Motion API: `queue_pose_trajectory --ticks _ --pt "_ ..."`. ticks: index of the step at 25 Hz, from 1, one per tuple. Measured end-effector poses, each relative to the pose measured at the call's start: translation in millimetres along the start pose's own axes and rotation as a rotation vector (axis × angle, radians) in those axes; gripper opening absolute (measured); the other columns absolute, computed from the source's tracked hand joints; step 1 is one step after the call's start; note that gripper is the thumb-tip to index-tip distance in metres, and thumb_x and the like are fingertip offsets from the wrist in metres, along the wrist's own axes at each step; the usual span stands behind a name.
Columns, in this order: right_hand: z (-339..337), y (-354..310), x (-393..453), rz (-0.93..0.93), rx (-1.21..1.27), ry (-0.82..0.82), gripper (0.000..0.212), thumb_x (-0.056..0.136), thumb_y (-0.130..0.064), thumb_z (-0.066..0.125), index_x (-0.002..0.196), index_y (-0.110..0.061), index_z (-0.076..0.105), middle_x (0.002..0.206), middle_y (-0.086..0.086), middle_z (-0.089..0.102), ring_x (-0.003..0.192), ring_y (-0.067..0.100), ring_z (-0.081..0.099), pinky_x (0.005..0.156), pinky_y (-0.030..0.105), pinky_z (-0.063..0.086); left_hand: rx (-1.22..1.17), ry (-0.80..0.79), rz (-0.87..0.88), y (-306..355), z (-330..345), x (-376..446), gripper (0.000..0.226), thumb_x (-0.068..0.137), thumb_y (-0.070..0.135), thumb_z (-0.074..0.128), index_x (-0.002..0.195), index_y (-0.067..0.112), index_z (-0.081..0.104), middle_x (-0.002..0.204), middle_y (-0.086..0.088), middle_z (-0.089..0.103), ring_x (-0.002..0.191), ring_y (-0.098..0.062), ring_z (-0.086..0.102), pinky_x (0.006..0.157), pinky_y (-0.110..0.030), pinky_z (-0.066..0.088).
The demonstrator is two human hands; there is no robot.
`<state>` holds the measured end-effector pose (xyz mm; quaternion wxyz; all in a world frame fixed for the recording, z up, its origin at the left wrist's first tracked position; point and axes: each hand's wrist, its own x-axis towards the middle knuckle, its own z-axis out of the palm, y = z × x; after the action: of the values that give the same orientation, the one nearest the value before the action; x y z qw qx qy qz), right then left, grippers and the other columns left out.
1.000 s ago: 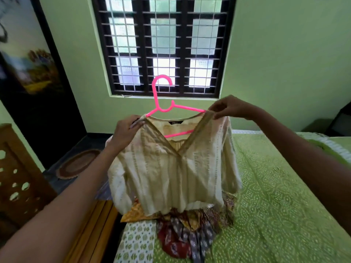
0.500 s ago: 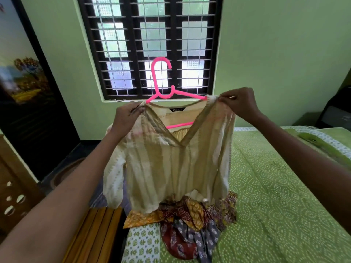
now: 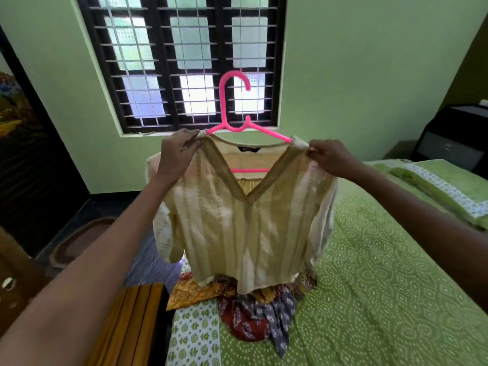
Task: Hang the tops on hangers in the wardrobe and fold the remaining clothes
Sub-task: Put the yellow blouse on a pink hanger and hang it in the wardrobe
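1. Green patterned bedspread (image 3: 369,299) covers the bed, whose near left edge meets a wooden slatted frame (image 3: 129,326).
2. On the spread near that edge lies a heap of printed clothes (image 3: 258,313).
3. Above the heap, a cream V-neck top (image 3: 245,220) hangs on a pink hanger (image 3: 232,122), held up in open air.
4. Left hand (image 3: 177,154) pinches the top's left shoulder; right hand (image 3: 332,157) pinches its right shoulder.
5. Beyond stands a barred window (image 3: 179,62) in a green wall (image 3: 356,75).
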<state>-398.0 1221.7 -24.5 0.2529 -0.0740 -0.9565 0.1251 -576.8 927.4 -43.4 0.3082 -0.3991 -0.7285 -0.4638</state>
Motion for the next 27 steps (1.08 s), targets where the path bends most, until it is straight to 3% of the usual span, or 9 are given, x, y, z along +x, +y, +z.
queue_pose_trajectory --ticks 4,6,8,10,13,15,20,24,27 --pt "-9 15 -23 0.129 -0.010 -0.043 0.015 0.086 -0.006 0.061 0.081 0.008 0.067 0.079 0.028 0.065 0.069 0.020 0.051 0.058 0.031 0.019 -0.015 -0.096 -0.055 0 26 -12 0.022 0.079 0.008 0.070 0.097 -0.005 0.070 0.078 -0.012 0.066 0.067 0.008 0.053 0.062 -0.008 0.036" --pt "-33 19 -28 0.151 -0.032 -0.003 0.016 0.084 -0.007 0.064 0.090 0.007 0.070 0.084 0.027 0.068 0.069 0.018 0.051 0.055 0.029 0.023 -0.042 -0.107 -0.044 15 40 -3 0.021 0.077 0.007 0.072 0.094 -0.006 0.071 0.084 -0.019 0.070 0.073 -0.010 0.059 0.064 -0.017 0.041" --pt "-54 20 -43 0.166 -0.078 0.189 0.017 0.082 -0.007 0.066 0.092 0.006 0.072 0.082 0.025 0.069 0.069 0.024 0.059 0.055 0.025 0.027 -0.069 -0.038 0.035 35 53 10 0.019 0.078 0.007 0.072 0.093 -0.006 0.072 0.084 -0.017 0.071 0.074 -0.011 0.062 0.066 -0.015 0.042" --pt "-61 31 -61 0.158 -0.146 0.413 0.011 0.080 -0.007 0.066 0.079 0.003 0.071 0.069 0.023 0.067 0.063 0.025 0.061 0.055 0.028 0.028 -0.060 0.015 0.110 46 77 17 0.017 0.080 0.008 0.070 0.091 -0.004 0.072 0.080 -0.012 0.071 0.070 -0.008 0.062 0.066 -0.007 0.040" --pt "-47 55 -97 0.275 -0.182 0.167 0.021 0.080 -0.008 0.067 0.062 0.000 0.062 0.060 0.023 0.058 0.061 0.024 0.057 0.055 0.030 0.024 -0.035 -0.159 0.128 50 113 -1 0.026 0.083 0.021 0.060 0.090 0.000 0.074 0.076 -0.020 0.071 0.067 -0.027 0.069 0.060 -0.024 0.040" --pt "-51 80 -122 0.350 -0.192 0.149 0.020 0.078 -0.007 0.068 0.063 0.005 0.064 0.060 0.024 0.060 0.060 0.026 0.058 0.055 0.030 0.028 -0.037 -0.274 0.134 61 137 -18 0.025 0.084 0.023 0.058 0.090 0.004 0.074 0.078 -0.020 0.071 0.069 -0.032 0.069 0.060 -0.034 0.041" --pt "-87 122 -184 0.385 -0.191 0.038 0.023 0.078 -0.005 0.068 0.061 0.008 0.059 0.056 0.020 0.055 0.057 0.019 0.052 0.055 0.036 0.027 -0.126 -0.365 0.109 121 180 -31 0.022 0.082 0.020 0.061 0.092 0.005 0.074 0.083 -0.018 0.072 0.075 -0.028 0.070 0.065 -0.034 0.045" --pt "-141 163 -239 0.428 -0.195 0.066 0.016 0.077 -0.007 0.070 0.066 0.002 0.065 0.055 0.012 0.053 0.059 0.017 0.052 0.055 0.030 0.029 -0.217 -0.358 0.072 190 228 -41 0.014 0.081 0.009 0.068 0.093 0.004 0.074 0.085 -0.016 0.073 0.078 -0.024 0.070 0.066 -0.026 0.044" --pt "-182 199 -289 0.483 -0.206 0.099 0.022 0.079 -0.011 0.070 0.064 0.002 0.061 0.056 0.014 0.054 0.058 0.021 0.052 0.053 0.032 0.028 -0.276 -0.365 0.054 254 272 -48 0.014 0.082 0.008 0.068 0.095 0.003 0.074 0.089 -0.016 0.072 0.082 -0.022 0.069 0.066 -0.022 0.040"
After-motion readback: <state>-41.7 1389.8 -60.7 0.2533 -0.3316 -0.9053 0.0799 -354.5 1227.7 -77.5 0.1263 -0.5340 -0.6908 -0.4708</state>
